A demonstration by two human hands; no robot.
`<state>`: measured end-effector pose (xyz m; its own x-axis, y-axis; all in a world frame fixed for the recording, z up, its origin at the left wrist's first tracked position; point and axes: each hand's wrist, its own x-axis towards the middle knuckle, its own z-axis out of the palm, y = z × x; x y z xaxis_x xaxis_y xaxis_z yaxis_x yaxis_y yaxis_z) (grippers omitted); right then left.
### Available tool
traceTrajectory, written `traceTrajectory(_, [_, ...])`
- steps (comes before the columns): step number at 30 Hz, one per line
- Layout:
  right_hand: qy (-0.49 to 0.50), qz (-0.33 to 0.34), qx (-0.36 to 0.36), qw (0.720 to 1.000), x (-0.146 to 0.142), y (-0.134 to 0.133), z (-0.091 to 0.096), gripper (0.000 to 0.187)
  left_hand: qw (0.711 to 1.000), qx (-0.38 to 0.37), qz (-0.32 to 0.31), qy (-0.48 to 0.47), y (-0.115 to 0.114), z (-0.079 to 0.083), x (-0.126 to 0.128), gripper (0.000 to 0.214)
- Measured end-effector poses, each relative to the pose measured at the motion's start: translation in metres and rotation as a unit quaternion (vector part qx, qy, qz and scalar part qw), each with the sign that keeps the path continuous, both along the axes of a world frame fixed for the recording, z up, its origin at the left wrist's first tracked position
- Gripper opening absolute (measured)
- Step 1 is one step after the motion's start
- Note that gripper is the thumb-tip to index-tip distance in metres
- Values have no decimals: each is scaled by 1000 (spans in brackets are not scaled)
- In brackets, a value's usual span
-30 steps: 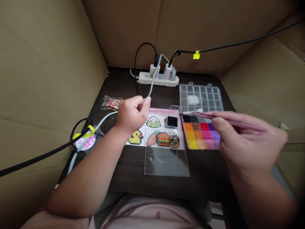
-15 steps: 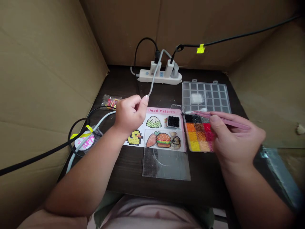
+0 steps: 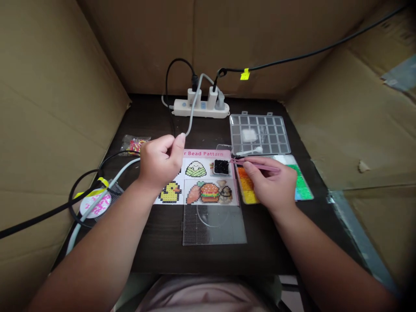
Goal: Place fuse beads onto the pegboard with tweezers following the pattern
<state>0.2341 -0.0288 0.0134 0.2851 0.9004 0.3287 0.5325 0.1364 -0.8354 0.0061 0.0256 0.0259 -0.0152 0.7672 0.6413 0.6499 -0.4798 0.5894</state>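
Observation:
My right hand (image 3: 276, 182) holds pink tweezers (image 3: 260, 166) between thumb and fingers. Their tips point left, at the right edge of a small clear dish of black beads (image 3: 221, 167), which stands on the bead pattern sheet (image 3: 204, 153). My left hand (image 3: 160, 160) is a closed fist, raised over the sheet's left side; what it holds, if anything, is hidden. A grey cable (image 3: 191, 115) meets its thumb and comes out again on the far side. A clear pegboard (image 3: 214, 225) overlaps the sheet's lower part. Below my right hand is a sorted bead box (image 3: 246, 184), partly covered.
An opened compartment lid (image 3: 271, 136) carries a white block and a small white scoop (image 3: 250, 151). A power strip (image 3: 201, 109) stands at the back. Left are a bag of colourful pieces (image 3: 133, 145), a pink-and-white disc (image 3: 95, 203) and black cables (image 3: 48, 219). Cardboard walls (image 3: 156, 47) surround the table.
My right hand has moved left with the tweezers, their tips now at the black beads, uncovering green beads in the box. The camera view has shifted right. My left fist stays closed.

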Motion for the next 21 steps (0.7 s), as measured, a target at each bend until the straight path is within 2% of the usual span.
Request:
traceTrajectory(7, [-26, 39, -42, 998, 0, 2, -2, 12, 1000, 12, 5, 9, 0, 1, 0, 50])
traceTrajectory(12, [-28, 67, -46, 996, -1, 1, -3, 13, 1000, 18, 6, 11, 1, 0, -1, 50])
traceTrajectory(21, [-43, 67, -51, 996, -1, 1, -3, 14, 1000, 16, 8, 11, 0, -1, -2, 49])
